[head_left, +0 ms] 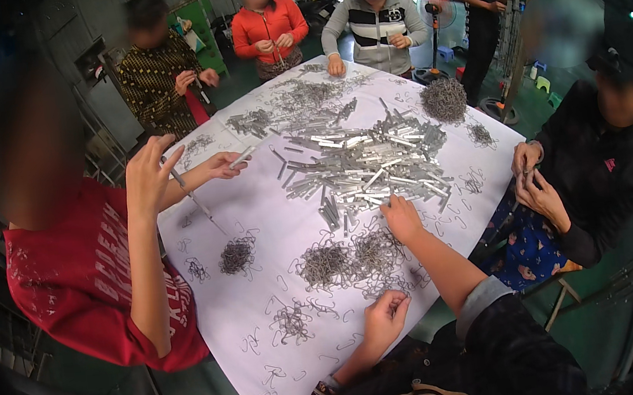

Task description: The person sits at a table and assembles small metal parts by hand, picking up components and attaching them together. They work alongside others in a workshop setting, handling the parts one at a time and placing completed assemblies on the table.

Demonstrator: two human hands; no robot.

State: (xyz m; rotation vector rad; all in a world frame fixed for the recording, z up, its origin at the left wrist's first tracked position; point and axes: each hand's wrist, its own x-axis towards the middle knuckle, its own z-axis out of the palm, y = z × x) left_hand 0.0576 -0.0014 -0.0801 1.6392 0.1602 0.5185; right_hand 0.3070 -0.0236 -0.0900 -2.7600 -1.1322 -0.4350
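Observation:
My right hand point(402, 217) reaches over the table to the near edge of a heap of flat silvery metal strips point(371, 161). Its fingers are bent down and drawn together at the strips; whatever is under the fingertips is hidden. Closer to me, my left hand point(385, 321) is curled, thumb and fingers brought together, just in front of a tangled pile of thin bent wire hooks point(374, 257). Anything in that pinch is too small to make out. A second clump of hooks point(324, 265) adjoins the pile on its left.
White sheeting point(255, 204) covers the table. Loose hooks point(292, 321) lie front left, a dark clump point(236, 256) beyond them, and a big hook ball point(444, 100) far right. A person in red point(91, 278) works at left, one in black point(589, 158) at right; several others stand beyond.

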